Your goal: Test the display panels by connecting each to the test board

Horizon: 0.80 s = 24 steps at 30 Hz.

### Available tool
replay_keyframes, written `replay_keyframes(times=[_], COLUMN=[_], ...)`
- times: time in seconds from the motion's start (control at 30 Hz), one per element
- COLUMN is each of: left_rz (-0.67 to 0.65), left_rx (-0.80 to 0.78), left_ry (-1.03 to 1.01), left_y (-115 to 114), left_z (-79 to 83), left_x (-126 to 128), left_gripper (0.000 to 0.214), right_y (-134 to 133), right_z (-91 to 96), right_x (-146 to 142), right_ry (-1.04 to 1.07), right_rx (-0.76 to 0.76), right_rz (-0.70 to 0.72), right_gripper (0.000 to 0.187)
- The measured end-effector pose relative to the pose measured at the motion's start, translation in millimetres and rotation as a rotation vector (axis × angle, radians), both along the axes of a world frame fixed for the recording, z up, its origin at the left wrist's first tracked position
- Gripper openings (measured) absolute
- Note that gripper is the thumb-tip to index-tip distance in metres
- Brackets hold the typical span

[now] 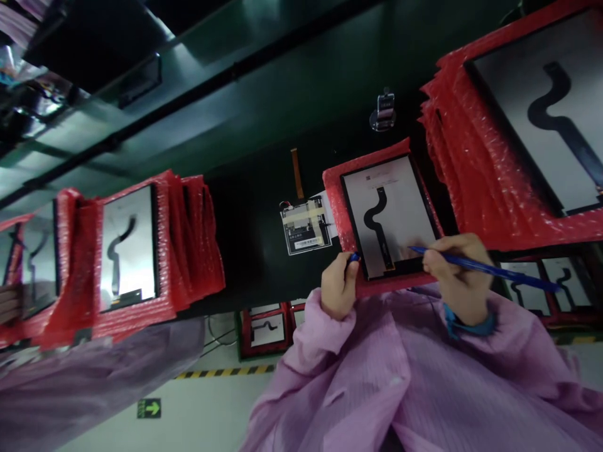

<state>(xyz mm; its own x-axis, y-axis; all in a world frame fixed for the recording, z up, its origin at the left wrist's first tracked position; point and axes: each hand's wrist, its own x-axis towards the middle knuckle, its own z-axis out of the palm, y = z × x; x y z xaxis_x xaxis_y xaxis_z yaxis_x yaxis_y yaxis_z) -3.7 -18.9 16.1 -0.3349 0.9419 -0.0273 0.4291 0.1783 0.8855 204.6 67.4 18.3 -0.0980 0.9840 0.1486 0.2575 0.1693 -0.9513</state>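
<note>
A blue pen [490, 267] is gripped in my right hand [464, 270], its tip close over the lower right of a display panel [400, 201]. The panel lies with its silvery back up on a red bubble-wrap sheet [339, 213], and a black flex cable [375, 220] curves down its left side. At the panel's lower left corner, my left hand [338, 285] has its fingers closed on a small blue pen cap [353, 257]. A blue wristband [466, 326] circles my right wrist.
A circuit assembly [306, 225] with an orange ribbon cable [297, 174] lies left of the panel. Stacks of panels in red bubble wrap stand right [464, 169] and left [188, 245]. Behind is a small metal fixture [384, 113]. A co-worker's sleeve [117, 370] reaches in at left.
</note>
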Motion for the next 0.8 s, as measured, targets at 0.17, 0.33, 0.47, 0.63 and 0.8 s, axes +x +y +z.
replay_keyframes(times=[0.17, 0.33, 0.47, 0.63, 0.8], left_rz=[-0.009, -0.03, -0.032, -0.024, -0.03], left_rx=[0.092, 0.18, 0.273, 0.305, 0.27], left_ry=[0.195, 0.326, 0.407, 0.466, 0.42], left_y=[11, 9, 10, 11, 9], left_z=[-21.1, -26.3, -25.2, -24.2, -23.9], left_x=[2, 6, 7, 6, 5], left_gripper=[0.046, 0.041, 0.034, 0.033, 0.033], right_y=[5, 5, 5, 5, -3], right_z=[-5.8, -3.3, -8.6, -11.0, -4.6], right_x=[-24, -24, -23, -25, -6], right_ry=[-0.103, -0.196, -0.262, -0.282, 0.004], right_rx=[0.071, 0.167, 0.214, 0.231, 0.204], right_rz=[0.102, 0.16, 0.181, 0.17, 0.042], right_gripper=[0.031, 0.036, 0.036, 0.037, 0.024])
